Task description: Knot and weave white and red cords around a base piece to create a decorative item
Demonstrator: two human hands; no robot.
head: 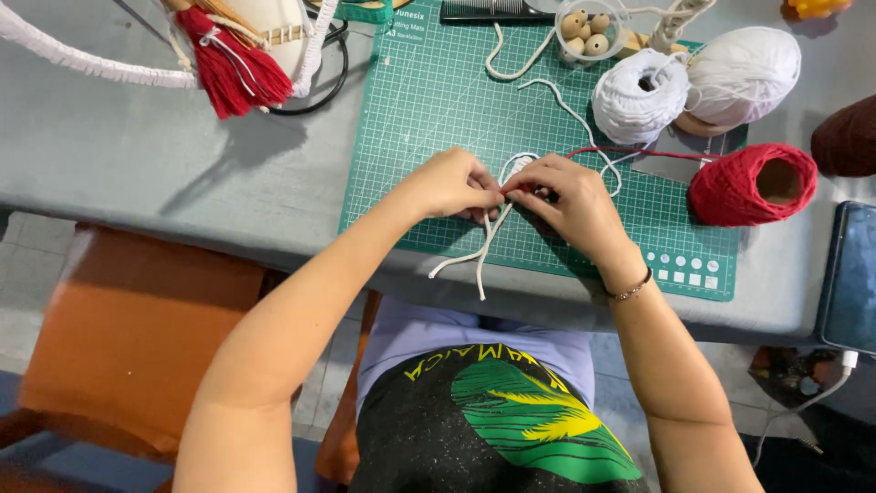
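Observation:
My left hand (453, 185) and my right hand (570, 203) meet over the green cutting mat (429, 119). Both pinch a folded piece of thick white cord (485, 248) between the fingertips. Two cord ends hang down past the mat's near edge. A thin red thread (630, 152) runs from my right hand's fingers to a red yarn ball (744, 187) at the right. A loop of the white cord (518, 164) shows just above my fingers.
Two white yarn balls (693, 82) and a clear cup of wooden beads (587, 32) stand at the mat's far side. A red tassel (228, 64) on a white-fringed hoop lies at far left. A phone (850, 274) lies at right; an orange chair (137, 329) at left.

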